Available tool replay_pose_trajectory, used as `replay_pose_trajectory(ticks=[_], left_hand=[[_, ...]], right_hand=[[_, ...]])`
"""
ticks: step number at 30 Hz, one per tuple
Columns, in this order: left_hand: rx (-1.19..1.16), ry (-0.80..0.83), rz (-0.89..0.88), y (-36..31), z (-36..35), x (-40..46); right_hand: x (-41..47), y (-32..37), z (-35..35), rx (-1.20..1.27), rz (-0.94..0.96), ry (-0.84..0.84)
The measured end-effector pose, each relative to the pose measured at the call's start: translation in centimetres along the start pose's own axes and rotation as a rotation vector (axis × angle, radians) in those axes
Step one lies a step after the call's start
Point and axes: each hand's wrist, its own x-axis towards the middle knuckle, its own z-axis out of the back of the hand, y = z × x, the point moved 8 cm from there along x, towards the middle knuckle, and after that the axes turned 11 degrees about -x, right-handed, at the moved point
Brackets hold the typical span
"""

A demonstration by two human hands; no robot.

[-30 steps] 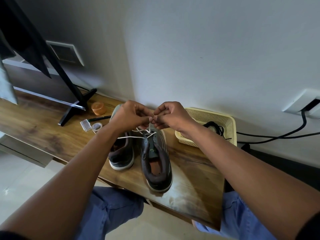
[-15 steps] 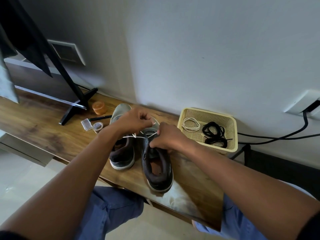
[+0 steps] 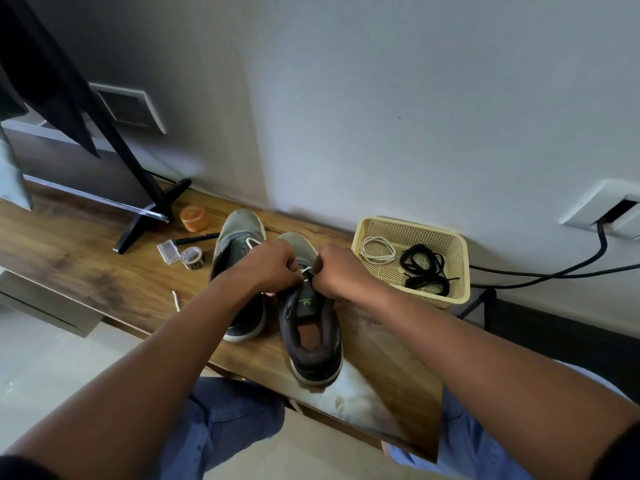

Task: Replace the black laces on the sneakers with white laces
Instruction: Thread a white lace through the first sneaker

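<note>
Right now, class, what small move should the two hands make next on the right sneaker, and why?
Probably draw the white lace snug: both the left hand and right hand pinch it over the right sneaker, whose black laces already lie in the basket.

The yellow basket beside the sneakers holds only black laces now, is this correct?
Not quite. In the head view the yellow basket beside the sneakers holds the black laces and also a coiled white lace, lying to their left.
</note>
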Motion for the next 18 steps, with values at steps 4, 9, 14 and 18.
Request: replay_pose_trajectory(ticks=[4,9,14,18], left_hand=[[0.077,-0.137,0.002,-1.0,-0.4,0.0],[0.051,-0.238,-0.003,-0.7,-0.7,-0.1],[0.090,-0.257,-0.047,-1.2,-0.9,-0.2],[0.113,-0.265,-0.058,-1.6,-1.1,-0.3]], right_hand=[[0.4,-1.7,-0.1,0.145,-0.136,0.075],[0.3,-2.4,-0.8,0.352,-0.211,0.133],[0.2,-2.5,-1.0,0.446,-0.229,0.162],[0.0,-2.5,-1.2,0.474,-0.220,0.164]])
